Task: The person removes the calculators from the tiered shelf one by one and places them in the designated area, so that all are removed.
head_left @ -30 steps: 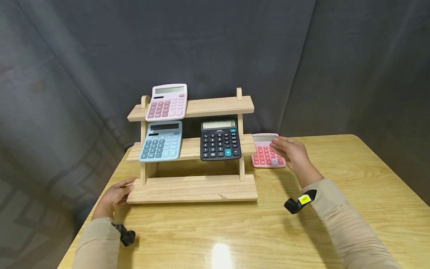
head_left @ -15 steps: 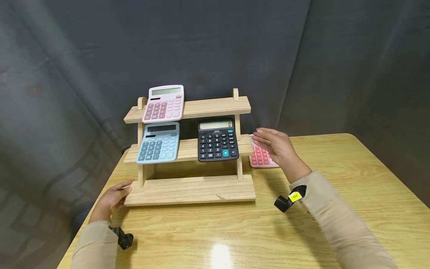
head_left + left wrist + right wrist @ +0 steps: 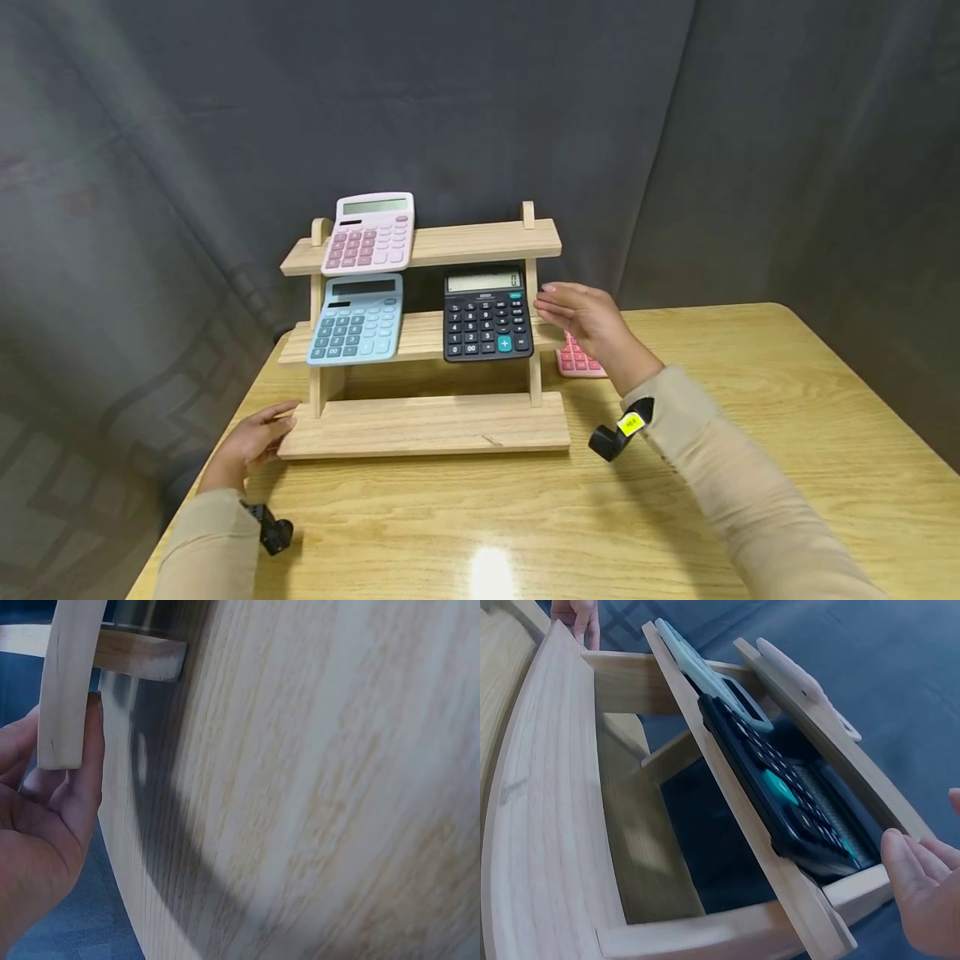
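Observation:
A three-tier wooden rack [image 3: 427, 425] stands on the table. My left hand [image 3: 251, 442] grips the left end of its bottom board; in the left wrist view the fingers and thumb of that hand [image 3: 52, 802] lie on both sides of the board [image 3: 66, 697]. My right hand [image 3: 588, 323], fingers extended, is at the right end of the middle tier, beside the black calculator [image 3: 489, 321]. The right wrist view shows this hand [image 3: 930, 889] near the rack's side support; contact cannot be told. A coral-pink calculator [image 3: 579, 360] lies on the table, partly hidden behind the right hand.
A light blue calculator [image 3: 356, 325] leans on the middle tier at the left, with a pale pink calculator [image 3: 371, 233] above it on the top tier. Grey curtain [image 3: 450, 100] hangs behind the wooden table [image 3: 750, 392].
My right hand has moved left from over the coral-pink calculator to the rack's right side. The left hand keeps its hold on the bottom board.

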Available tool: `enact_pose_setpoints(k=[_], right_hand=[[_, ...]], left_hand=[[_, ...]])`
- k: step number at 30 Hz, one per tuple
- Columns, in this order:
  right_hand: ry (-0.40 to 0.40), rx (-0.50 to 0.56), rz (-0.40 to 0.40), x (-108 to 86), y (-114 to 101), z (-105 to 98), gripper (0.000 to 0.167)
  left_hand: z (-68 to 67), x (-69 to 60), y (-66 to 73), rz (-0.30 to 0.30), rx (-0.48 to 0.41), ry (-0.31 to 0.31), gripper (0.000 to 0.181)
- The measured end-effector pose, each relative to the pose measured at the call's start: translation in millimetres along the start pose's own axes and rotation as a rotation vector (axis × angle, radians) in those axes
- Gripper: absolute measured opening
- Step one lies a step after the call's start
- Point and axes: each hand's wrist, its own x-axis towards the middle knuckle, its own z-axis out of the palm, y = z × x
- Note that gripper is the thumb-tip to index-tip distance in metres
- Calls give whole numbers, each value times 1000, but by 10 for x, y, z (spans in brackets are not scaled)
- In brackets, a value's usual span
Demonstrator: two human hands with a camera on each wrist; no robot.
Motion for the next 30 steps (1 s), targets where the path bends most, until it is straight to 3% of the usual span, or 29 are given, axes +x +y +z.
enact_pose_setpoints(k=[14,21,30], right_hand=[[-51,3,40,94,100,333,15],[-51,-10,51,190,109,471,30],[-75,-55,28,297,143,605,23]], left_hand=[[4,19,-19,19,-3,-4,54],[-9,28,-9,40,0,-22,55],[-3,11,-23,10,-10,-6,58]])
